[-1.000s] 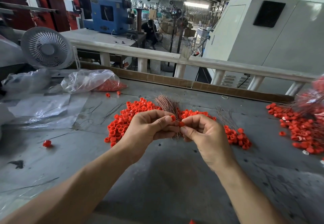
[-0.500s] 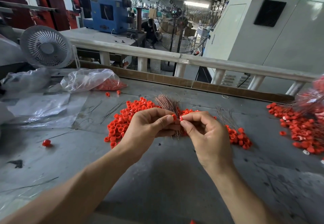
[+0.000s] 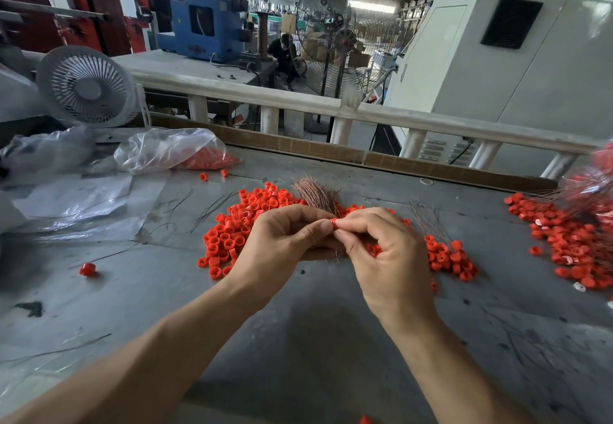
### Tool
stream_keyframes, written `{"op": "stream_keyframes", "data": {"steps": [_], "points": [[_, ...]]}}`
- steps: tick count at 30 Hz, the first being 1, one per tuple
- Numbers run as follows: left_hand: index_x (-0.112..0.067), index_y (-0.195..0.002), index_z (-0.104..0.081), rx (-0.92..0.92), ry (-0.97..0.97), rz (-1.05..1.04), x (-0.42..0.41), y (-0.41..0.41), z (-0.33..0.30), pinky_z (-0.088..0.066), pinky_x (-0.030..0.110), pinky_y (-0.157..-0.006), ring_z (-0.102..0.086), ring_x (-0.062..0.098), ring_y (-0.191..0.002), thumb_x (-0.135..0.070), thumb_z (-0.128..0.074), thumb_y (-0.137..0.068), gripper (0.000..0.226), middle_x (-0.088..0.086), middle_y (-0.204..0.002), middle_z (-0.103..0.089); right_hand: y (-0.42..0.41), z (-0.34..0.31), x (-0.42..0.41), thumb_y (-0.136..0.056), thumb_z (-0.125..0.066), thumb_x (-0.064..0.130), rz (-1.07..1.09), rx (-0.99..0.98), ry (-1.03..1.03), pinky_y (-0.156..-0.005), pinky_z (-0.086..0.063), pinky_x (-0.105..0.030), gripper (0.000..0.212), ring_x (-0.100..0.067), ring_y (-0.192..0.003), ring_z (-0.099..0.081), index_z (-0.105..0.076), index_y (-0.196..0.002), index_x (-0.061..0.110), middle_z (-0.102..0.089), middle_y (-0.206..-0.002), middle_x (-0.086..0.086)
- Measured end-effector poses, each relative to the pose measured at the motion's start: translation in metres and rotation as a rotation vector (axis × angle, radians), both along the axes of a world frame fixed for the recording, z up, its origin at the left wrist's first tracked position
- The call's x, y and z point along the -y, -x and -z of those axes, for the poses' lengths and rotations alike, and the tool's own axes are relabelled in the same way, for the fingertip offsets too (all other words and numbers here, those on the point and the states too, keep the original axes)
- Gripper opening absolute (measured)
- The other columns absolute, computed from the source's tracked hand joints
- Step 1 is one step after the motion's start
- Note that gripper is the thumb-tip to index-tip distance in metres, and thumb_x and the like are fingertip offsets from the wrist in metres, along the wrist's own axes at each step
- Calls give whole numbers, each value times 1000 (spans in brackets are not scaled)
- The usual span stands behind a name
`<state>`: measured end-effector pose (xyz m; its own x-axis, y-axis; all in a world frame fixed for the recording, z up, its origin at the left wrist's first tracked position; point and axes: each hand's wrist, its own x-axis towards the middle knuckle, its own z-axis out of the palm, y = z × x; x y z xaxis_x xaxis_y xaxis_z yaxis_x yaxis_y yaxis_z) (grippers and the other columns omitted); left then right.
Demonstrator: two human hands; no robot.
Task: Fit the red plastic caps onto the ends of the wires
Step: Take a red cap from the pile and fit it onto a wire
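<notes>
Hands meet above the middle of a grey tabletop (image 3: 298, 340). The left hand (image 3: 285, 241) has its fingers clenched around a bundle of thin copper-coloured wires (image 3: 316, 193), whose far ends fan out beyond the knuckles. The right hand (image 3: 388, 257) pinches a single red cap (image 3: 334, 223) between thumb and forefinger, held right against the left hand's fingertip where the near wire ends appear to be.

The cap looks tiny, light and rigid, probably slippery and easy to drop, so a fingertip pinch on its sides seems the sensible hold. The wires look springy and fine; gripping them close to the end should keep one from bending as the cap presses on.

Behind and beside the hands lies a loose heap of red caps (image 3: 245, 224), touching nothing but the tabletop. Far right sits a pile that seems to be capped wires (image 3: 577, 241). Far left rest clear plastic bags (image 3: 166, 151), one holding more caps, and a small white fan (image 3: 86, 88). Stray wires lie scattered nearby; nothing blocks the hands.
</notes>
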<state>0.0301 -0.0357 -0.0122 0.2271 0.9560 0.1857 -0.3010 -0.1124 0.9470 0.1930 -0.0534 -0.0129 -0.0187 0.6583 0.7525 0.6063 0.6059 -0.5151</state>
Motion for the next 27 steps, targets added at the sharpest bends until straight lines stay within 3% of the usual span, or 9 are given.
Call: {"op": "stream_keyframes", "data": {"steps": [9,12,17,27], "points": [[-12,-98,-78,12,63,51,-1,2,4,-60,29,-72,-74,23,-82,-27,-72,-84,22,17,-88,-74,2,0,2,-87,-79,4,39,44,-27,-84,-52,-24,7,-8,-92,-65,-78,-92,10,-70,-93,4],[-8,-99,-77,44,119,44,-2,3,4,-60,29,-69,-70,21,-76,-28,-72,-84,25,17,-86,-71,9,2,3,-88,-79,8,82,96,-39,-86,-54,-33,12,-16,-96,-66,-77,-99,8,-69,-98,1],[-6,-98,-74,59,201,40,-2,-1,6,-57,35,-74,-64,28,-82,-27,-71,-83,26,19,-92,-68,18,4,1,-86,-78,8,238,221,-98,-82,-55,-42,10,-27,-93,-66,-72,-93,9,-68,-95,-3],[-7,-90,-68,85,227,58,-2,-1,2,-56,34,-69,-66,24,-75,-20,-65,-95,14,15,-86,-65,18,2,2,-89,-76,11,240,230,-77,-76,-53,-37,9,-26,-88,-64,-69,-93,9,-66,-92,-3]]}}
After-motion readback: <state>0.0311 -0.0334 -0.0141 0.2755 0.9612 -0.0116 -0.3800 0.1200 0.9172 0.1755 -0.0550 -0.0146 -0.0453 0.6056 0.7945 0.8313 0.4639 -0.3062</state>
